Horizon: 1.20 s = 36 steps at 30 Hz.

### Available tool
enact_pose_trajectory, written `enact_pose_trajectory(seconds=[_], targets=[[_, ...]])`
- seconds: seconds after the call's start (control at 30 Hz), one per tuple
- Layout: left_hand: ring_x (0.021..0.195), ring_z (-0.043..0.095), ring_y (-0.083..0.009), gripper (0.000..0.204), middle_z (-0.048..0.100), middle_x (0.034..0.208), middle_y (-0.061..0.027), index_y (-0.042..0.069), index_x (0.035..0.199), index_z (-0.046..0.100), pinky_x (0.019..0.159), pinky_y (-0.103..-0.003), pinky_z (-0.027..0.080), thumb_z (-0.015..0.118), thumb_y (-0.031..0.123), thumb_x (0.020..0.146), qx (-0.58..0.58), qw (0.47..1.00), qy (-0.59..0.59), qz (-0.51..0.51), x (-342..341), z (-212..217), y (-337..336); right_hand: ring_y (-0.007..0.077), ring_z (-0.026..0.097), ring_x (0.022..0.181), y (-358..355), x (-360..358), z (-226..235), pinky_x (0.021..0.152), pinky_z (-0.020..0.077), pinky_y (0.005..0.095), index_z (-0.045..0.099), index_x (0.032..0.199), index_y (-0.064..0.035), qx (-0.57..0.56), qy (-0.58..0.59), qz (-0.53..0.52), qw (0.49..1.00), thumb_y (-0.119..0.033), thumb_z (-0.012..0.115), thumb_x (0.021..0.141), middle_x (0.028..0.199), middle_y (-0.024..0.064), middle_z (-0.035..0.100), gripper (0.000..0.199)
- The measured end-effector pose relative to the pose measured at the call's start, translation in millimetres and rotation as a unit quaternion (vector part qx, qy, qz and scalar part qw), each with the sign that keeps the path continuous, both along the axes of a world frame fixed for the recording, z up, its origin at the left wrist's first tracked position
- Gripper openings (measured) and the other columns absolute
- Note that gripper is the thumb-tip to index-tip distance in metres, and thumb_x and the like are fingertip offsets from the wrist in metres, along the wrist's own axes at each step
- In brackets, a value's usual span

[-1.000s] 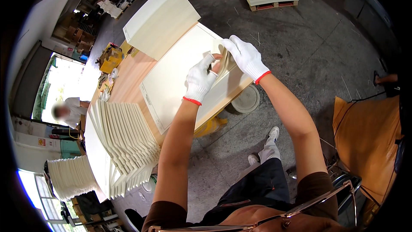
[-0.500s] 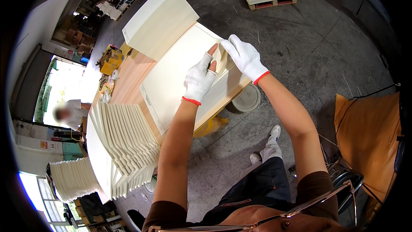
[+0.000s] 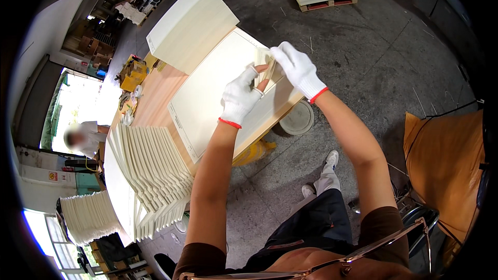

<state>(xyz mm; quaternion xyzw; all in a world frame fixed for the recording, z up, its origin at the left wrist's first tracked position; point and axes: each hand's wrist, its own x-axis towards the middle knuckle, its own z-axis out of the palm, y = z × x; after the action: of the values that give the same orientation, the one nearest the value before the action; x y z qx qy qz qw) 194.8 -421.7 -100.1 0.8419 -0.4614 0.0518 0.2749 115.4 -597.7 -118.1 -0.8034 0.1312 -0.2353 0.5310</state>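
Head view: since a second ago both gloved hands have barely shifted. Left hand (image 3: 239,97) and right hand (image 3: 296,67) pinch one thin wooden piece (image 3: 268,70) between closed fingertips, over one pale board (image 3: 207,98). Two hands, one piece, one fanned stack (image 3: 150,171) left of them.

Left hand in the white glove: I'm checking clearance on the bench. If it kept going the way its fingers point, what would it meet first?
The left hand points up-right at the small pale wooden piece it pinches with the right hand; that piece comes first, then probably the right hand's fingers, though depth is unclear.
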Motion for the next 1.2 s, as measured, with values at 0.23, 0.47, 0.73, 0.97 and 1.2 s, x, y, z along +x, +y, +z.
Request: enact_pose_trajectory(seconds=[0.23,0.47,0.73,0.97,1.2], targets=[[0.087,0.070,-0.0347,0.060,0.071,0.106,-0.0119,0.031,0.143,0.046,0.076,-0.041,0.056,0.067,0.019,0.087,0.046,0.997,-0.056,0.039,-10,3,-5,0.0320,0.067,0.082,-17,-17,-4,0.070,0.0522,0.0429,0.063,0.095,-0.0093,-0.287,0.155,-0.022,0.945,-0.061,0.050,0.092,0.086,0.0131,0.066,0.053],[0.096,0.069,-0.0318,0.048,0.071,0.111,-0.0086,0.028,0.135,0.053,0.081,-0.042,0.055,0.064,0.036,0.089,0.139,0.982,-0.070,0.105,8,7,-30,0.0270,0.065,0.070,-26,-12,-22,0.059,0.0518,0.0381,0.062,0.085,-0.0120,-0.438,0.031,-0.056,0.897,-0.060,0.053,0.090,0.077,0.0092,0.062,0.049],[0.102,0.067,-0.0295,0.040,0.070,0.114,-0.0088,0.021,0.126,0.063,0.088,-0.038,0.053,0.064,0.035,0.089,0.143,0.981,0.051,0.120,2,26,-38,0.0326,0.067,0.083,-22,5,3,0.071,0.0527,0.0411,0.063,0.109,-0.0113,-0.237,0.033,0.037,0.970,-0.056,0.041,0.098,0.085,0.0145,0.068,0.051],[0.097,0.068,-0.0295,0.031,0.069,0.110,-0.0098,0.016,0.116,0.068,0.084,-0.037,0.053,0.067,0.029,0.088,-0.013,0.995,0.098,-0.003,6,3,-9,0.0412,0.064,0.090,-5,4,-4,0.076,0.0476,0.0480,0.059,0.103,-0.0091,-0.085,0.078,-0.025,0.993,-0.060,0.033,0.100,0.090,0.0216,0.067,0.057],[0.096,0.068,-0.0288,0.032,0.069,0.107,-0.0089,0.017,0.116,0.068,0.084,-0.036,0.053,0.070,0.030,0.088,-0.002,0.998,0.070,-0.001,4,3,-10,0.0421,0.064,0.085,-5,6,-16,0.072,0.0481,0.0493,0.057,0.101,-0.0087,-0.104,0.038,-0.042,0.993,-0.058,0.031,0.101,0.086,0.0224,0.067,0.056]])
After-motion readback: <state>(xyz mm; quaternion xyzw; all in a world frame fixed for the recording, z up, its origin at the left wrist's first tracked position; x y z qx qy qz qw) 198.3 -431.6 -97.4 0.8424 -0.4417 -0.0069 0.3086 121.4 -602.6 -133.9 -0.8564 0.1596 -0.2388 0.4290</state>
